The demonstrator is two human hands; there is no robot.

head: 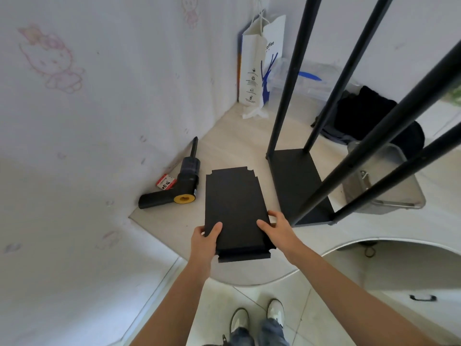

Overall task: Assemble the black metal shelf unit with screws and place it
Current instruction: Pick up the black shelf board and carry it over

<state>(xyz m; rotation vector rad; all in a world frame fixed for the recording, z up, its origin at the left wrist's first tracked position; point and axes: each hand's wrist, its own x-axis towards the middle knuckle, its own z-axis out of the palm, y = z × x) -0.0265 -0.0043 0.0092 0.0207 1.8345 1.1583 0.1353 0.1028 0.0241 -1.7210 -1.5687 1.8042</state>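
Shelf panel: a flat black metal shelf panel (234, 208) with notched corners sits at centre frame, over a pale tabletop (234, 151), its near end gripped at both edges.
Left hand: the left hand (205, 239) clasps the panel's near left corner, thumb on top, fingers curled beneath.
Right hand: the right hand (277, 231) holds the near right edge, thumb on top, fingers wrapped round the side.
Frame: to the right stands the shelf frame (296, 186), a black base panel with four black posts rising toward the upper right of the frame.
Tool: a black electric screwdriver (179, 186) with a yellow cap lies left of the panel, near the wall, a small red box (166, 181) beside it.
Containers: a clear plastic bin (384, 181) at right, behind the posts, holds a small metal piece; a white paper bag (260, 63) stands at upper centre, its contents hidden.
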